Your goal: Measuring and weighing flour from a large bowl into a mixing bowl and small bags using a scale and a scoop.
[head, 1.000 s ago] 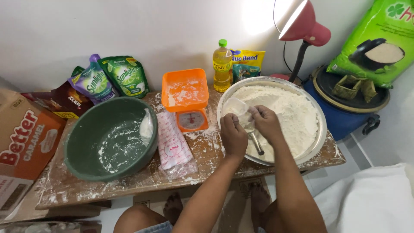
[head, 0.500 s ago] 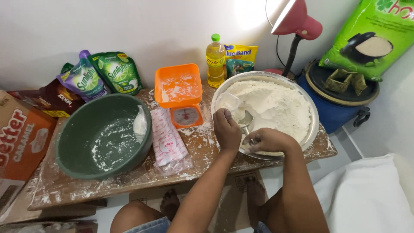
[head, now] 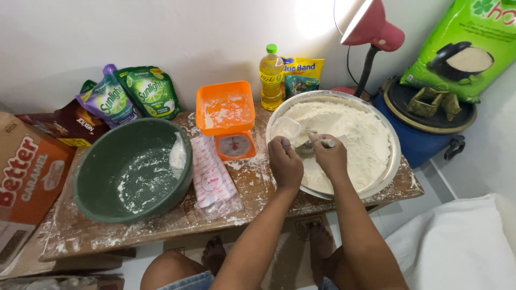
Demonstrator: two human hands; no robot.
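A wide metal bowl (head: 395, 161) heaped with white flour (head: 360, 134) sits on the right of a low wooden table (head: 161, 225). Over its near left side, my left hand (head: 285, 164) holds a small clear plastic cup (head: 286, 128). Beside it, my right hand (head: 329, 156) grips a metal spoon (head: 317, 143) whose bowl points toward the cup. Both forearms reach in from the bottom of the view.
An orange kitchen scale (head: 226, 115) stands mid-table, with a pink printed plastic packet (head: 212, 180) and a floury green basin (head: 131, 172) to its left. Pouches, an oil bottle (head: 271, 78) and a red lamp (head: 371, 29) line the wall. A blue drum (head: 424, 139) stands right.
My right hand has come back from the bowl's near rim to the spoon next to the cup. The left hand has stayed on the cup.
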